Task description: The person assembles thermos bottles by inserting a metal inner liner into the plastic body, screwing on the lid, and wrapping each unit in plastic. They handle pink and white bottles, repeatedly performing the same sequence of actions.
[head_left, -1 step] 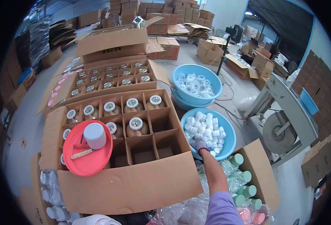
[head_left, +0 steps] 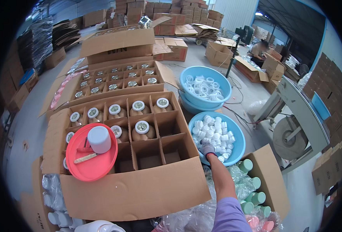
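My right hand (head_left: 207, 148), in a greyish glove, reaches into the near blue basin (head_left: 238, 154) at its front left edge. It touches a heap of small white plastic caps (head_left: 216, 133); its fingers are hidden among them. My left hand is out of view. Left of the basin stands an open divided carton (head_left: 132, 193) with glass-topped, white-rimmed bottles (head_left: 138, 106) in several cells. Other cells hold nothing, mostly at the near right. Across the carton's left side lies a red round tray (head_left: 87, 173) bearing a pale blue-white cup (head_left: 99, 139) and a short wooden-looking stick (head_left: 85, 158).
Behind the near basin, another blue basin (head_left: 186, 101) holds clear-white rings (head_left: 204, 87). A box with green-capped containers (head_left: 258, 197) sits by my right forearm. A white bottle (head_left: 97, 226) shows at the lower edge. A grey machine (head_left: 294, 133) stands at right; a person (head_left: 259, 52) sits farther back.
Almost nothing differs. The view has shifted very slightly, and my right hand stays among the white caps in the near basin.
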Available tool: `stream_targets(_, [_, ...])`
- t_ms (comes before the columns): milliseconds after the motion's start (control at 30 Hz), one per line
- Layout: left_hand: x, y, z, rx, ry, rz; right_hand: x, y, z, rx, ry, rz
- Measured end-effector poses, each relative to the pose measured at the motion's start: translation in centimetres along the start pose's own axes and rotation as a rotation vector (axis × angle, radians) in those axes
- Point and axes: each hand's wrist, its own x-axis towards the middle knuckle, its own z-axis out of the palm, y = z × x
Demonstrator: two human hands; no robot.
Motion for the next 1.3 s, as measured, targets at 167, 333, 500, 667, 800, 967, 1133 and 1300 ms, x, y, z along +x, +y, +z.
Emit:
stream_targets(167, [0.1, 1.5, -3.1, -0.681, -0.048, -0.091, -0.8, -0.4, -1.6, 0.082, -0.069, 0.187])
stream_targets(333, [0.6, 0.9, -2.2, -0.240, -0.086, 0.008, -2.7, 2.9, -2.4, 0.427, 0.276, 0.280])
stream_targets(500, [0.7, -0.1, 0.7, -0.223, 0.054, 0.040, -8.2, 2.4, -7.8, 1.223, 0.393, 0.037])
stream_targets(667, [0.4, -0.3, 0.0, 0.169, -0.041, 0.130, -17.3, -3.2, -14.4, 1.628, 0.261, -0.351])
stream_targets(800, [0.1, -3.3, 2.1, 0.130, 0.131, 0.283, -31.2, -13.1, -18.9, 1.386, -0.079, -0.548])
stream_targets(967, [-0.2, -3.4, 1.3, 0.496, -0.268, 0.166, -40.7, -21.7, -16.8, 0.852, -0.075, -1.089])
stream_targets(1133, [-1.4, -2.4, -0.3, 0.453, -0.263, 0.161, -43.0, -25.2, -15.2, 0.667, 0.162, -1.266])
stream_targets(1300, [-1.4, -1.5, -0.7, 0.408, -0.245, 0.183, -43.9, -26.9, -12.8, 0.604, 0.228, -1.272])
